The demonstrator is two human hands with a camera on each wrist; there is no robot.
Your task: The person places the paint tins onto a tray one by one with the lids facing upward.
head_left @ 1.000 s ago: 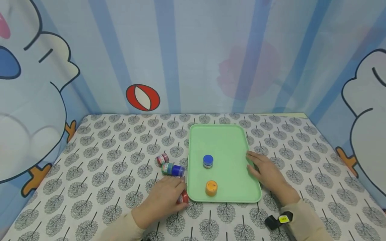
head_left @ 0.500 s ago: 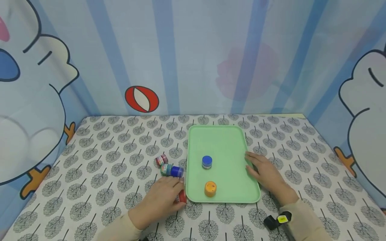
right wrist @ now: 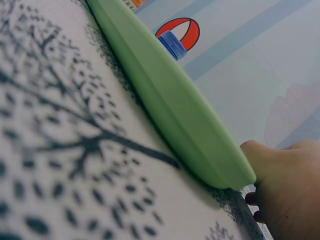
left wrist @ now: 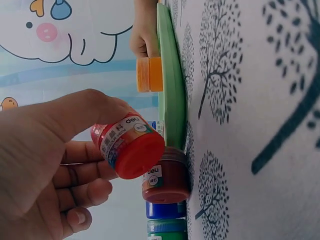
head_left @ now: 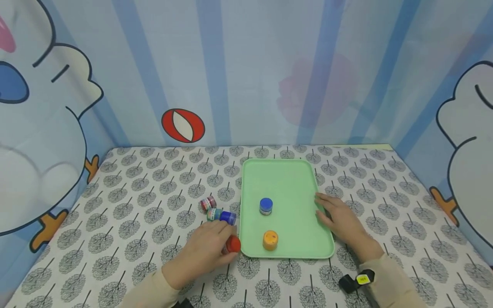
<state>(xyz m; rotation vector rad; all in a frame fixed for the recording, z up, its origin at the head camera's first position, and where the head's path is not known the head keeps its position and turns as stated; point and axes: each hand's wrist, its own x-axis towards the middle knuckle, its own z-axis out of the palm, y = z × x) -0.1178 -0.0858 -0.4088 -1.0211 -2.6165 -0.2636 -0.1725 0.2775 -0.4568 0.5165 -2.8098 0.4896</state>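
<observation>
My left hand pinches a red-lidded paint jar between thumb and fingers, left of the light green tray. The left wrist view shows this jar tilted, lid towards the camera. Behind it sits a dark red paint jar, hidden by the hand in the head view. Inside the tray stand a blue-lidded paint jar and an orange paint jar. At the tray's right edge my right hand rests with fairly straight fingers on the rim; some of its fingers are hidden.
Just beyond the left hand lie a dark blue jar, a green jar and a pinkish-red jar, close together. A tree-patterned cloth covers the table. A printed curtain hangs behind it.
The left hand has tipped the red jar so its lid now shows towards the head camera, and has shifted slightly away from the table's front. The right hand and tray stay put.
</observation>
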